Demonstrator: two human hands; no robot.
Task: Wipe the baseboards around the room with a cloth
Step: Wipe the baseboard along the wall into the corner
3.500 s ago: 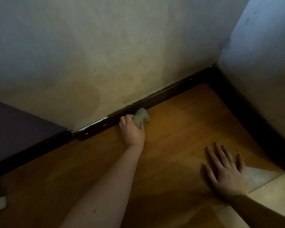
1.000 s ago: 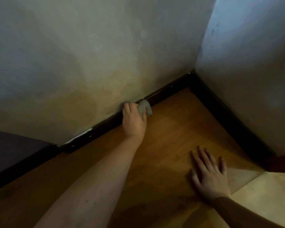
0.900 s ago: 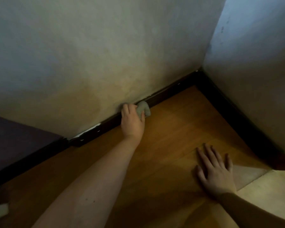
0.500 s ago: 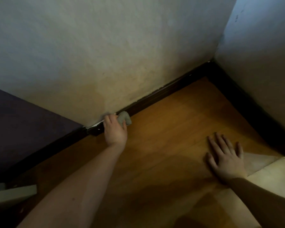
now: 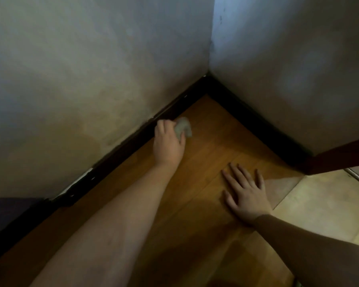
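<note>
A dark baseboard (image 5: 120, 148) runs along the foot of the left wall to the room corner, and a second stretch (image 5: 257, 123) follows the right wall. My left hand (image 5: 168, 143) grips a small crumpled grey cloth (image 5: 182, 126) and holds it against the left baseboard, a short way from the corner. The cloth looks blurred. My right hand (image 5: 246, 191) lies flat on the wooden floor (image 5: 205, 154) with fingers spread, holding nothing.
A dark purple surface (image 5: 6, 212) meets the baseboard at the lower left. A reddish-brown door edge (image 5: 340, 156) stands at the right beyond the second baseboard. Pale tiled floor (image 5: 319, 206) begins at the lower right.
My left hand has slid the cloth along the baseboard to the right, nearer the corner. The view has swung right, so the purple surface shows less. My right hand stays flat on the floor.
</note>
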